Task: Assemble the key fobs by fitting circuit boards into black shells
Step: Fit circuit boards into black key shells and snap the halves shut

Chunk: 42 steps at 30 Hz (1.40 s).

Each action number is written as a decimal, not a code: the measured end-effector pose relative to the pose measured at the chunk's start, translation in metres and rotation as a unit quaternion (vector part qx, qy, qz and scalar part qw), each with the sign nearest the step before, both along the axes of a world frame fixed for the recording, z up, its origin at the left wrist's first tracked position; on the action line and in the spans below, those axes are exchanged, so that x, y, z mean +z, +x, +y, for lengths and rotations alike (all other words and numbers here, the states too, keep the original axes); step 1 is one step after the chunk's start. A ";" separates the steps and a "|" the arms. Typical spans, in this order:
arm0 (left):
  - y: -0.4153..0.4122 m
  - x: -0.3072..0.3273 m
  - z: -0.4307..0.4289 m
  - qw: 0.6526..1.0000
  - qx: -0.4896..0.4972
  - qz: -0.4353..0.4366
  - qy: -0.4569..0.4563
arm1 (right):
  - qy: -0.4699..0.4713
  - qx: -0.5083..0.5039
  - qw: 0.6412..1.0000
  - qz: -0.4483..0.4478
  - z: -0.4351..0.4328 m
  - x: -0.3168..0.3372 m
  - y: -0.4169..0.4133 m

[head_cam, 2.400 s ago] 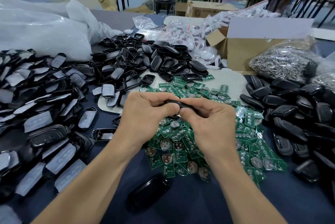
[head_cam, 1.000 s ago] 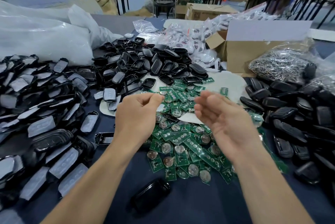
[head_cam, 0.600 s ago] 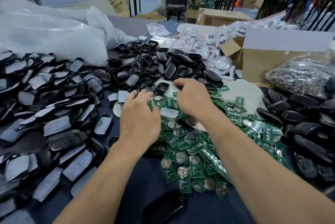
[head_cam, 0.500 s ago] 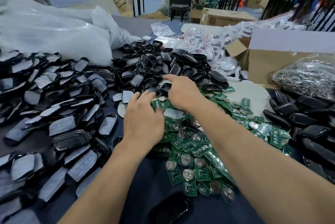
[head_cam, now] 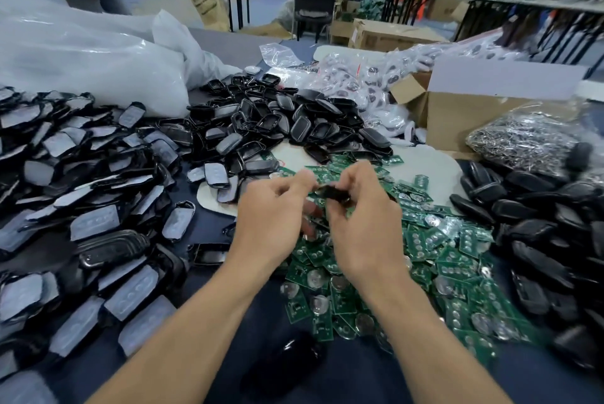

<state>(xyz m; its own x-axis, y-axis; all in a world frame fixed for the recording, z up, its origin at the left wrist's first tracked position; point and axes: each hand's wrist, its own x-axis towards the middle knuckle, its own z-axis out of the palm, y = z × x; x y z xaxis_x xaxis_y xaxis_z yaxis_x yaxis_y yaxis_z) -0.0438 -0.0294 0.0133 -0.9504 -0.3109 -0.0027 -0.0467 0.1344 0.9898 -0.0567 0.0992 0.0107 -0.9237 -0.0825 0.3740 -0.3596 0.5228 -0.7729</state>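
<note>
A black shell (head_cam: 333, 193) is pinched between the fingertips of the right hand (head_cam: 366, 223) and raised over the green boards (head_cam: 425, 259) heaped on the table (head_cam: 353, 377). The left hand (head_cam: 271, 217) is held just beside it, fingers curled toward the shell; whether anything is gripped in it cannot be told. Open shells (head_cam: 277, 129) are piled beyond the hands, padded shell halves (head_cam: 81, 207) are spread at the left, and closed fobs (head_cam: 539, 223) are heaped at the right. One black fob (head_cam: 284, 361) is laid alone near the forearms.
</note>
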 end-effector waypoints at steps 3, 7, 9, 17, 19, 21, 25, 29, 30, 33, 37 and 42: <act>0.004 -0.003 0.009 0.995 -0.059 -0.025 0.073 | 0.012 -0.011 1.000 0.004 0.010 -0.005 0.013; 0.003 -0.006 0.007 0.992 -0.058 -0.023 0.112 | 0.017 -0.001 1.000 -0.010 0.017 -0.005 0.014; -0.001 -0.008 0.002 0.998 -0.011 -0.014 0.068 | -0.003 0.018 0.999 -0.028 0.017 -0.005 0.015; -0.015 0.002 -0.040 0.974 0.195 0.027 0.110 | 0.115 0.096 0.988 -0.023 -0.009 -0.011 0.032; -0.016 0.005 -0.047 0.966 0.203 0.043 0.157 | 0.194 0.156 0.968 0.000 -0.026 -0.012 0.040; -0.015 0.008 -0.052 0.963 0.202 0.049 0.173 | 0.263 0.204 0.943 0.003 -0.040 -0.014 0.044; -0.014 0.009 -0.058 0.965 0.179 0.033 0.188 | 0.228 0.209 0.951 -0.015 -0.038 -0.016 0.039; -0.017 0.006 -0.059 0.967 0.177 0.035 0.182 | 0.130 0.130 0.978 -0.102 -0.018 -0.015 0.035; -0.017 0.005 -0.059 0.967 0.176 0.036 0.182 | 0.127 0.094 0.983 -0.092 -0.014 -0.016 0.034; -0.019 0.002 -0.059 0.971 0.154 0.029 0.182 | 0.214 0.044 0.974 -0.061 -0.004 -0.014 0.028; -0.019 0.002 -0.053 0.974 0.116 0.023 0.195 | 0.191 0.041 0.971 -0.136 -0.004 -0.014 0.023; -0.015 0.002 -0.042 0.982 0.047 0.026 0.179 | 0.149 0.026 0.984 -0.098 -0.001 -0.012 0.023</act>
<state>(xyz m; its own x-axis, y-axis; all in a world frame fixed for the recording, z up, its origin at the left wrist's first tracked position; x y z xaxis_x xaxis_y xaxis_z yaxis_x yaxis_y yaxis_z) -0.0584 -0.0712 0.0148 -0.9195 -0.3848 -0.0802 0.0089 -0.2243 0.9745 -0.0334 0.0985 -0.0014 -0.9672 -0.2107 0.1416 -0.2516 0.7219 -0.6447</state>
